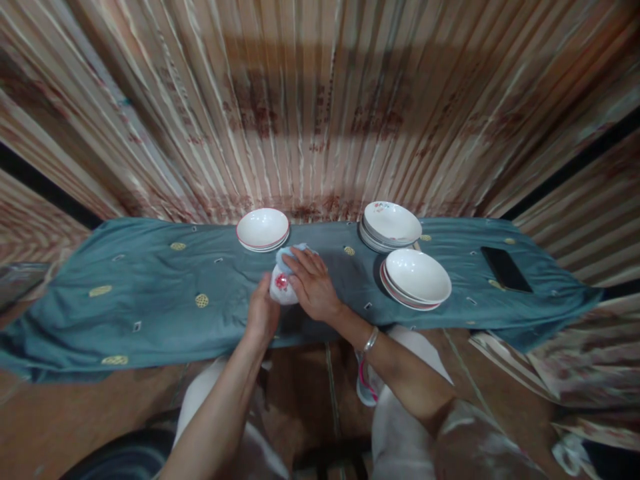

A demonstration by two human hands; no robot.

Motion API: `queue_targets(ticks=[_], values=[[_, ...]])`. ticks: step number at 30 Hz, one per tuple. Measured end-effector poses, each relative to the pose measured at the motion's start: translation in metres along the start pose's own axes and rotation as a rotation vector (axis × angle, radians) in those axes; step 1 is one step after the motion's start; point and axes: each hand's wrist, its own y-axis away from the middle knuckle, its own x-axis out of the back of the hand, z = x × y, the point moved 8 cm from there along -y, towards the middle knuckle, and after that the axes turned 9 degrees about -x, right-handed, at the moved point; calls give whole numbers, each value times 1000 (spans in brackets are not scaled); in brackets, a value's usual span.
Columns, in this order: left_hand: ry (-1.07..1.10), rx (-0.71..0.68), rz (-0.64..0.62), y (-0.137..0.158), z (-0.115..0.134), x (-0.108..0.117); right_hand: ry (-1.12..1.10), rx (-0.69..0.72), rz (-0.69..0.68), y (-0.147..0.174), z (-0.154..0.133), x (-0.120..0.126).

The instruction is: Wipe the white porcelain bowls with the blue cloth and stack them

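Observation:
A small white bowl [283, 292] with a red flower on its outside is tilted up above the front part of the table. The fingers of my left hand [263, 309] are closed round its left side. Over its upper right, my right hand [315, 283] presses a light blue cloth [286, 257] against the bowl, its fingers together on the cloth. The bowl's inside and far rim are hidden. Just behind the hands sits a short stack of white bowls with red rims [263, 230].
On the right stand a taller stack of white dishes [393, 223] and, nearer me, a stack of shallow bowls [419, 277]. A black phone [506, 269] lies farther right. A green patterned cloth [165, 293] covers the narrow table; a pleated curtain [300, 100] hangs behind.

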Motion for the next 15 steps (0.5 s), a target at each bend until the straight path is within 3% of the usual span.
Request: queue_targets(ticks=[7, 15], values=[[-15, -38, -3, 1, 1, 3, -375, -234, 61, -6, 40, -6], [-34, -23, 9, 0, 1, 8, -706, -525, 88, 6, 70, -29]])
